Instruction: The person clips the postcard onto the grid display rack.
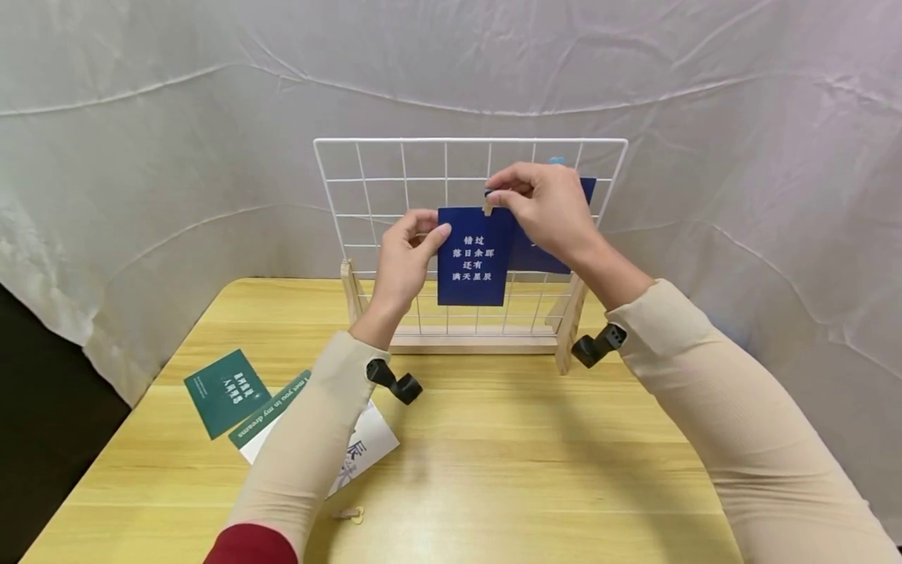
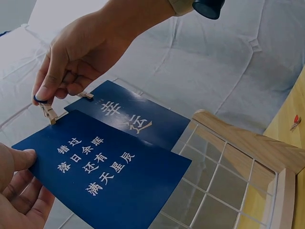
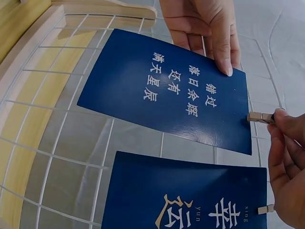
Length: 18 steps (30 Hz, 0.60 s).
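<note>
A dark blue card (image 1: 470, 262) with white characters is held against a white wire grid (image 1: 380, 180). My left hand (image 1: 409, 254) pinches the card's left edge between thumb and fingers. With thumb and fingertips my right hand (image 1: 546, 207) pinches a small wooden clothespin (image 2: 50, 114), whose jaws meet the card's top edge. Beside it, partly behind my right hand in the head view, a second blue card (image 3: 186, 191) hangs on the grid by another wooden clothespin (image 3: 265, 209).
Wooden feet (image 1: 569, 329) support the grid on the wood-grain table (image 1: 507, 454). At the left lie a green card (image 1: 229, 392) and other cards (image 1: 373, 442), partly under my left forearm. A small clothespin (image 1: 348, 515) lies near the front. A pale cloth hangs behind.
</note>
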### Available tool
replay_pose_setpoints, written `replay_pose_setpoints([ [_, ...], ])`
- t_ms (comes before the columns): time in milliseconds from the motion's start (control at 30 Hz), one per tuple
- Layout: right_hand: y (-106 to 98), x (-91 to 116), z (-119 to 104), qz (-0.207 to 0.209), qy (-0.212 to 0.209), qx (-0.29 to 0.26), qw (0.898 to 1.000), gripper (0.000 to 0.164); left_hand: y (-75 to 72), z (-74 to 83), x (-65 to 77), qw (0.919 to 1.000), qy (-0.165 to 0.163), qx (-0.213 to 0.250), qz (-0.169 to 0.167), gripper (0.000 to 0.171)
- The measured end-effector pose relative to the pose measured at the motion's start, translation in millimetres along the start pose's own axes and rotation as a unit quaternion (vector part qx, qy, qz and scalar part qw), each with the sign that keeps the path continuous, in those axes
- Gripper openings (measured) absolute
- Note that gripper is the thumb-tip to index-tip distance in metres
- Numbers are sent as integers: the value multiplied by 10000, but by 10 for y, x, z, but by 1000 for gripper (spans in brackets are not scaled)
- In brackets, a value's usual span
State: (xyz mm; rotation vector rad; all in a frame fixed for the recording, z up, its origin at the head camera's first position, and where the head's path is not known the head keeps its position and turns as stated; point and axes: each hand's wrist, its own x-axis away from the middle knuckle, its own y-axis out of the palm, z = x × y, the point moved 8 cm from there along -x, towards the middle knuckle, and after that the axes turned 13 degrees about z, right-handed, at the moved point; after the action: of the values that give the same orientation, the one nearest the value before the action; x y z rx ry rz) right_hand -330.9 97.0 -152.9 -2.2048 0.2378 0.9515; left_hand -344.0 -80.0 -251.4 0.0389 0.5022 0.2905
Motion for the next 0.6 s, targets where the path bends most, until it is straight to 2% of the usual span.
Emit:
replay_pose_setpoints([
  [333, -38, -146, -42, 141, 139, 112, 9997, 15, 36, 65, -102, 9997, -20, 148, 211, 19],
  [600, -96, -262, -126, 533, 54, 89, 9985, 12, 48, 126, -169, 9980, 104, 299, 539, 19],
])
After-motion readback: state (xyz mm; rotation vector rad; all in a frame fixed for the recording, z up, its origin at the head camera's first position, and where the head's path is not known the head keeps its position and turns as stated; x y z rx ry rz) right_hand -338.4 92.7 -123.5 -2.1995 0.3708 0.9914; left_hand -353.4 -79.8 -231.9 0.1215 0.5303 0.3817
